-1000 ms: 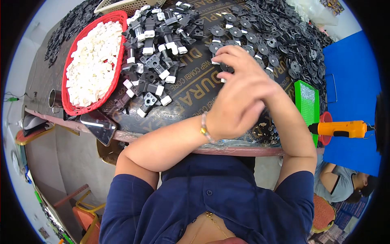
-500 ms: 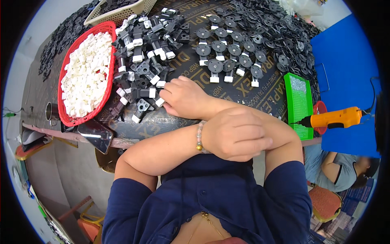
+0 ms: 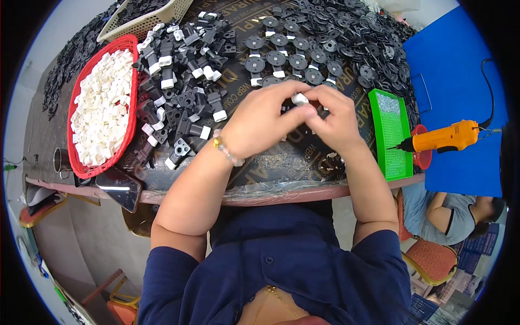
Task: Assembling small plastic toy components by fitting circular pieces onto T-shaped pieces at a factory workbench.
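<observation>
Above the cluttered worktable (image 3: 281, 162), small white piece (image 3: 299, 99) pinched between left hand (image 3: 260, 122) and right hand (image 3: 336, 116).

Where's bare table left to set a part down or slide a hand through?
One bare strip: the dark mat at the table's near edge, between the clip pile and the green tray, below both hands. Crowded elsewhere: black discs fill the far side, and the red basket of white pieces takes the left.

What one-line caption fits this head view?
Both hands, left hand and right hand, pinch a small part above the cluttered table.
</observation>
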`<state>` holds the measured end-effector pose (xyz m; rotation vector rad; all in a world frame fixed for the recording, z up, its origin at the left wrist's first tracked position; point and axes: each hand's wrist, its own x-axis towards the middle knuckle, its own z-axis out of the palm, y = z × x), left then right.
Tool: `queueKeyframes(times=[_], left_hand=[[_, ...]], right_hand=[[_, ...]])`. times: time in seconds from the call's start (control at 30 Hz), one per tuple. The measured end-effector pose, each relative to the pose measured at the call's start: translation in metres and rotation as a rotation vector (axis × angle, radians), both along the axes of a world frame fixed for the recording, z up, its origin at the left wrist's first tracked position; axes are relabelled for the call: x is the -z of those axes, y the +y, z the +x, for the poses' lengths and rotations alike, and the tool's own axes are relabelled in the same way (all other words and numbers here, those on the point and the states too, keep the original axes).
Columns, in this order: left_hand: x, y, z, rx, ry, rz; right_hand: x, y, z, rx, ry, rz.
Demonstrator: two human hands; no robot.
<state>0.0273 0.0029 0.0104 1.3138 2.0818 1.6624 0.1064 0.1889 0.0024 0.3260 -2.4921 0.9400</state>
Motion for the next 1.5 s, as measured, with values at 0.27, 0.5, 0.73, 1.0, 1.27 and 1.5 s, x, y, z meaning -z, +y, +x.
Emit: queueKeyframes(times=[0.27,0.5,0.73,1.0,1.27,1.5], left_hand=[[0.021,0.002,-0.022,-0.359,0.304,-0.250],[0.028,0.005,-0.011,-0.262,0.532,-0.475],[0.025,0.003,-0.010,-0.322,0.463,-0.449],[0.021,0.007,-0.013,-0.351,0.399,-0.314],[0.015,0.012,-0.001,-0.014,-0.533,0.127],[0.030,0.023,0.019,0.037,-0.580,0.284]], right_hand=[[0.005,0.015,-0.023,0.129,-0.051,0.534],[0.021,0.021,-0.027,0.130,-0.071,0.575],[0.029,0.026,-0.025,0.085,0.000,0.507],[0.024,0.028,-0.020,0.105,0.012,0.533],[-0.031,0.066,0.042,0.288,-0.186,0.368],[0.002,0.067,0.105,0.372,-0.483,0.452]])
